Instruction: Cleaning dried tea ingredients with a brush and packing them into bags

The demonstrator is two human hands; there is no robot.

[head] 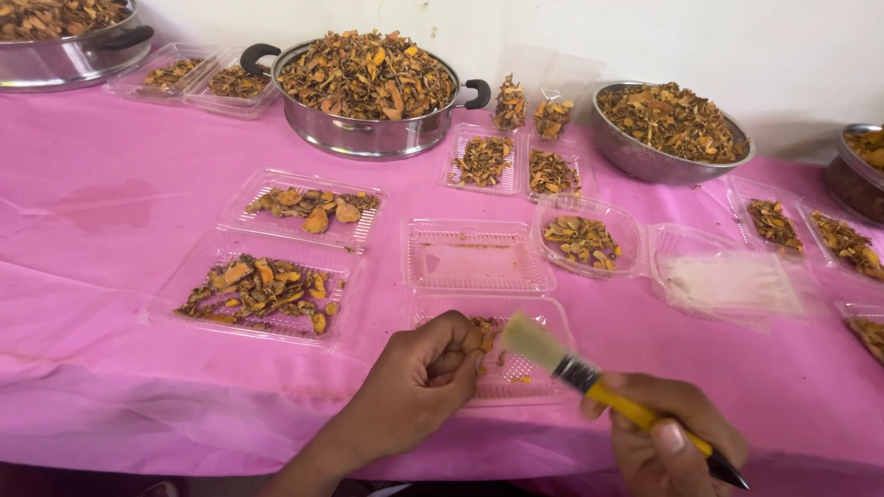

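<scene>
Head view over a pink-covered tabletop [101, 230], read left to right. At far left, two open clear clamshell trays [262, 290] hold dried orange-brown slices; behind them stand a steel pot [368, 133] heaped with the same material and, further right, a steel colander [645, 156], placed out of the way at the back, it seems, as bulk stock. At centre front, the left hand [414, 391] pinches one dried slice [473, 339] between thumb and fingertips, its fingers closed narrowly on the piece, raising it just above the near half of an open clamshell [516, 382] whose bed carries a few fragments, probably so that loosened debris falls inside. Just right of the slice, nearly touching it, the pale bristles of a yellow-handled brush [571, 368] point toward it; the right hand [668, 446] grips the handle, fingers wrapped around it. Smaller filled trays [582, 239] lie beyond.
</scene>
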